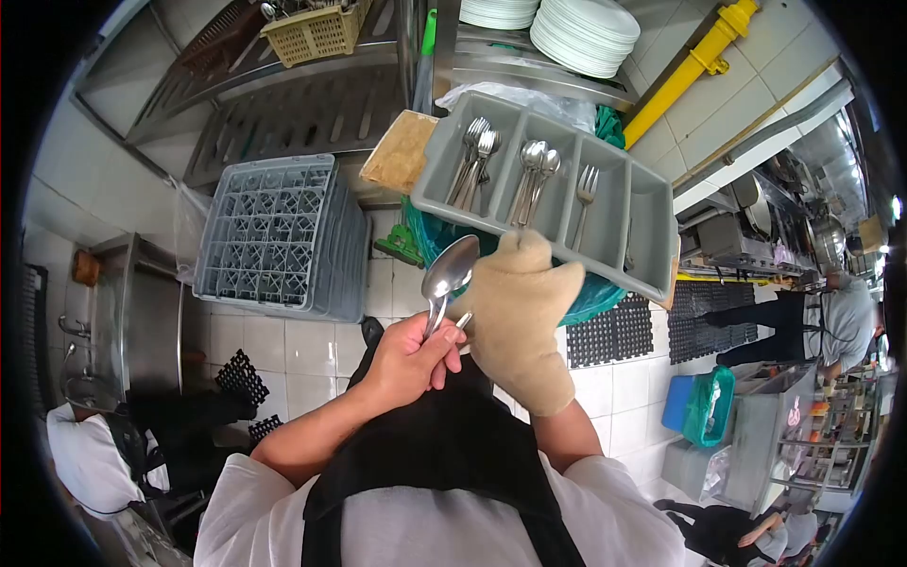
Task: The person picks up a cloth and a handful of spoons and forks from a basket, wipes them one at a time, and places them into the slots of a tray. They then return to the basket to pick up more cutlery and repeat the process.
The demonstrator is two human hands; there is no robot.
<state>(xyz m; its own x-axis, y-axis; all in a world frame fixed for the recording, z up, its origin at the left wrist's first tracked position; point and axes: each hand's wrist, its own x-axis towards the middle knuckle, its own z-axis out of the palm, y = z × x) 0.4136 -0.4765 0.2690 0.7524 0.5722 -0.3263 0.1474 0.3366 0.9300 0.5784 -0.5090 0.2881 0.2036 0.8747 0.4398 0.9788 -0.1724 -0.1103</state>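
My left hand (414,357) is closed round the handles of some cutlery, with a large spoon (451,269) standing up out of it, bowl at the top. A beige cloth (520,317) covers my right hand (524,312), whose fingers are hidden; it is beside the spoon. Just beyond the cloth sits a grey cutlery tray (553,222) with long compartments. Forks (475,165) lie in its left compartment, spoons (534,180) in the one beside it, and a fork (586,203) in the third. Something thin lies in the right compartment.
Grey glass racks (274,236) are stacked at the left. White plates (586,38) and a yellow basket (316,36) sit on shelves above. A yellow pipe (685,80) runs up the wall. Other people are at the lower left (94,463), right (841,326) and lower right (746,534).
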